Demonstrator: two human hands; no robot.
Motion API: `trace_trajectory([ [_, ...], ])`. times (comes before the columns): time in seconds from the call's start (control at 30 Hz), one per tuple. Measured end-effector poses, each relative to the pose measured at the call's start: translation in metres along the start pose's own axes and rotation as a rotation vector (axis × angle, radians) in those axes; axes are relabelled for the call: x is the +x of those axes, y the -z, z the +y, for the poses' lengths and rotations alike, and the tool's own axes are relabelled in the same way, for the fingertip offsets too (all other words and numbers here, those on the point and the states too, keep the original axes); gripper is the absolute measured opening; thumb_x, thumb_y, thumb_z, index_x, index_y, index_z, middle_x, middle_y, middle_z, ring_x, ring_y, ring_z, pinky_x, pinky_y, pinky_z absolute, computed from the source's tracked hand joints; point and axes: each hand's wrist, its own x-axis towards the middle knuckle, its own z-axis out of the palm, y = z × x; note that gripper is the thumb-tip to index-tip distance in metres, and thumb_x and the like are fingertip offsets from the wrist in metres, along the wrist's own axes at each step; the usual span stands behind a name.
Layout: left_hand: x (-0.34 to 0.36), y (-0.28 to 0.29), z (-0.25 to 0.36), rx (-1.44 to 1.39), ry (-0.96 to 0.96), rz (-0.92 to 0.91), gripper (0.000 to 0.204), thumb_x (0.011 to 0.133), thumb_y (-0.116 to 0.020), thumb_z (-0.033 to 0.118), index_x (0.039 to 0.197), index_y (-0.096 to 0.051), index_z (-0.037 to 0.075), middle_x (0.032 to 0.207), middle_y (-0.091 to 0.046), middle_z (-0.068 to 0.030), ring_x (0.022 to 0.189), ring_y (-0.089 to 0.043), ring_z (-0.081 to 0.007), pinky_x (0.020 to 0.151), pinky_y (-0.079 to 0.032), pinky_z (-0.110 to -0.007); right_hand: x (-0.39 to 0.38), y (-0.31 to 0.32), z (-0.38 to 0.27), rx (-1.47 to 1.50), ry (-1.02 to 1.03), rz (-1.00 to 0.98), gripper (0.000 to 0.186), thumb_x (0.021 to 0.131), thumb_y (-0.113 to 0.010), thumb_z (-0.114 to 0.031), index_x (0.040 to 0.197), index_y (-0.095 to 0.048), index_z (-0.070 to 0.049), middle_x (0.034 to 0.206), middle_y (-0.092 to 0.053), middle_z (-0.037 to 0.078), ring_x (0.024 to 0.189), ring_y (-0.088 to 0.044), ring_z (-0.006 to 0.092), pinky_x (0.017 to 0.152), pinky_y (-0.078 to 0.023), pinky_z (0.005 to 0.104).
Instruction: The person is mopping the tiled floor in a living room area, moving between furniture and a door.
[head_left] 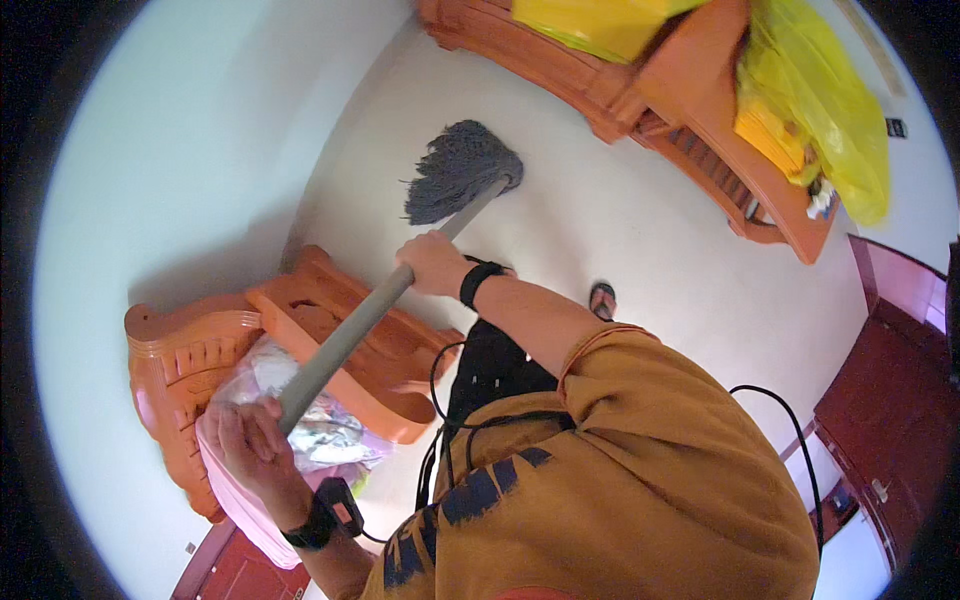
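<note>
A mop with dark grey strands [455,172] lies with its head on the pale floor, near the wall. Its long grey handle [345,340] slants down toward the lower left. Partway along the handle, my right hand [433,263] is closed around it, a black band on the wrist. At the handle's upper end is my left hand [245,440], its fingers curled at the tip and slightly blurred. A black device [340,505] is strapped to my left wrist.
A carved wooden chair [200,350] holding a clear plastic bag [325,430] and pink cloth [265,520] stands at left. Wooden furniture [690,100] with yellow bags [820,110] is at upper right. Black cables [790,415] hang about me; my sandalled foot [603,300] is on the floor.
</note>
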Motion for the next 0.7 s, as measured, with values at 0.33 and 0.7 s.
trace_trajectory([
  [0.33,-0.124,-0.203,-0.021,-0.148,0.158,-0.605,0.019,0.084,-0.050,0.008,0.066,-0.047,0.006,0.047,-0.045,-0.0008,0.036,-0.040,-0.0075,0.043,-0.040,-0.024,-0.274,0.108,0.134,-0.098,-0.257,0.403,0.009,0.059,-0.061,-0.014,0.062,-0.054,-0.008,0.067,-0.056,0.012,0.070,-0.055,0.0327,0.065,-0.040,0.0434],
  [0.7,-0.217,-0.299,-0.066,-0.027,0.489,-1.073,0.011,0.082,-0.056,0.008,0.072,-0.057,0.003,0.059,-0.052,0.0014,0.045,-0.045,-0.0029,0.039,-0.035,-0.018,-0.453,0.122,0.192,-0.174,-0.476,0.542,0.015,0.055,-0.064,-0.009,0.061,-0.050,-0.007,0.063,-0.053,0.012,0.067,-0.052,0.0334,0.059,-0.040,0.0412],
])
